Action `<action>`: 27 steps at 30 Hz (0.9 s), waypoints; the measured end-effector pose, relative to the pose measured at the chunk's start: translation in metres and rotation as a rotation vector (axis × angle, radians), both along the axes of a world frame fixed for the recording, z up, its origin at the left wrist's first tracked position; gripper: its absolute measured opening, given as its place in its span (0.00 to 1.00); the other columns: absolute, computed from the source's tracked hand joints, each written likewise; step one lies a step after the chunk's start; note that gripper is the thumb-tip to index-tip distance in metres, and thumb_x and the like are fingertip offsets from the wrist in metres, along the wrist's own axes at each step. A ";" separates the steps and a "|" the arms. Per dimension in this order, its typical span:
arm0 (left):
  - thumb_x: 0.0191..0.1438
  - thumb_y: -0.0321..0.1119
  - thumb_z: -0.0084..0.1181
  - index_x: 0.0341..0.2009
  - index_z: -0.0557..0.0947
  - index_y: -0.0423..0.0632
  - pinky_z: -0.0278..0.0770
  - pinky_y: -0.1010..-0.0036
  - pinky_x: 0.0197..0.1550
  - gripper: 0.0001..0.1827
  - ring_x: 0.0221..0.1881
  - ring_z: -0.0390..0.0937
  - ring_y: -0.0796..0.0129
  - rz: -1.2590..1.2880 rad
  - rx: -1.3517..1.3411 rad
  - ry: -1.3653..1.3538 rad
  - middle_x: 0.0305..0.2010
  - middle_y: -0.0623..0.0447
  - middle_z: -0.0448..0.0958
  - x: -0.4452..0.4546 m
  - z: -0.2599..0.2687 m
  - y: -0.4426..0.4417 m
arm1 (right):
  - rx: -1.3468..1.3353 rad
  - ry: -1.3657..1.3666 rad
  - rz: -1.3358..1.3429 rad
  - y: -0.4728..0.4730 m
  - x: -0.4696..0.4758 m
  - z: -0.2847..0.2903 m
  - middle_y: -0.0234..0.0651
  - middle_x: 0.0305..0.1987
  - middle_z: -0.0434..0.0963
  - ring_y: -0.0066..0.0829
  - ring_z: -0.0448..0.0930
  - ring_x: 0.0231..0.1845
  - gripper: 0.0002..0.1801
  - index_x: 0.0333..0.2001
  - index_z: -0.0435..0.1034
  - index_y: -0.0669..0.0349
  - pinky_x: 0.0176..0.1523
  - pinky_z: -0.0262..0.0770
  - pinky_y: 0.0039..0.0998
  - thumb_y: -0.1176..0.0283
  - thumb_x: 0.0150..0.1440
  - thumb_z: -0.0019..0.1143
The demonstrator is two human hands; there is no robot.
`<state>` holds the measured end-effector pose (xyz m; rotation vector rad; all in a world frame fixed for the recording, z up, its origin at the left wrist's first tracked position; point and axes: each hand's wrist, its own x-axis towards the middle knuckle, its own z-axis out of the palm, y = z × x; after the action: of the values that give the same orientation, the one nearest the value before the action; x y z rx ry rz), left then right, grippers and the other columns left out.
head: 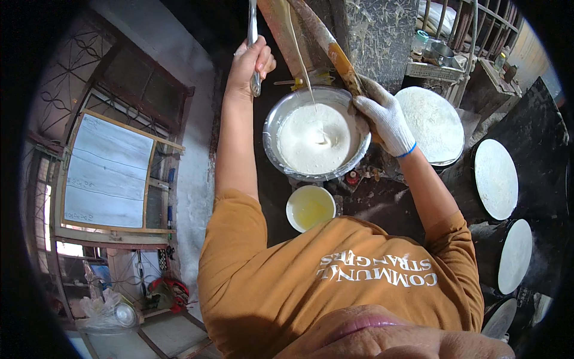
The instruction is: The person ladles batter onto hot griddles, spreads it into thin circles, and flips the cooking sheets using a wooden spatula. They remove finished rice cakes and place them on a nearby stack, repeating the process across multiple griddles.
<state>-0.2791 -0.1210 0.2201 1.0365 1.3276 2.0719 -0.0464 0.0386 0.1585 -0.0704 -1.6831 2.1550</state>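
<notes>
My bare left hand is closed around the metal handle of a utensil, whose far end is out of view at the top. Below and right of it, a metal basin contains white batter-like liquid. From above, a thin stream of pale liquid falls into it, making ripples. My right hand, in a white knit glove with a blue cuff, grips the lower end of a long, flat, brown wooden-looking piece at the basin's right rim. Its fingers are partly hidden.
A white bowl of yellowish liquid stands between the basin and my body. Rightward are a large white-topped round and several dark drums with white round tops. Pots and jars occupy a ledge. A wall with windows runs along the left.
</notes>
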 end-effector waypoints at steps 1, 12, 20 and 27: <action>0.63 0.36 0.42 0.23 0.65 0.52 0.58 0.79 0.18 0.14 0.07 0.56 0.76 0.151 -0.125 0.078 0.08 0.61 0.58 -0.003 -0.010 0.002 | 0.022 -0.020 -0.032 0.003 -0.003 -0.010 0.31 0.28 0.73 0.13 0.66 0.18 0.27 0.59 0.58 0.67 0.21 0.63 0.15 0.75 0.56 0.49; 0.64 0.36 0.35 0.24 0.68 0.49 0.55 0.79 0.19 0.16 0.08 0.55 0.76 -0.365 -0.244 -0.908 0.09 0.62 0.57 0.110 -0.170 -0.004 | 0.357 -0.497 -0.152 0.035 0.095 -0.179 0.35 0.41 0.78 0.16 0.74 0.39 0.22 0.56 0.65 0.60 0.43 0.72 0.22 0.68 0.58 0.52; 0.65 0.42 0.32 0.28 0.65 0.50 0.53 0.77 0.13 0.15 0.07 0.54 0.74 -0.144 -0.492 -0.432 0.08 0.59 0.56 0.209 -0.199 0.025 | 0.351 -0.404 -0.453 0.038 0.223 -0.169 0.37 0.48 0.76 0.21 0.74 0.48 0.21 0.55 0.66 0.62 0.53 0.69 0.25 0.74 0.56 0.53; 0.66 0.39 0.29 0.27 0.70 0.50 0.59 0.75 0.21 0.19 0.08 0.57 0.72 -0.877 -0.454 -0.901 0.09 0.61 0.57 0.344 -0.185 0.109 | 0.550 -0.459 -0.836 0.016 0.396 -0.210 0.43 0.42 0.77 0.33 0.79 0.42 0.19 0.52 0.69 0.61 0.47 0.73 0.27 0.73 0.55 0.53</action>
<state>0.0647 -0.0123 0.0354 0.2790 0.6228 1.1995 0.3494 0.0547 -0.0520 -0.9738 -1.9371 1.0715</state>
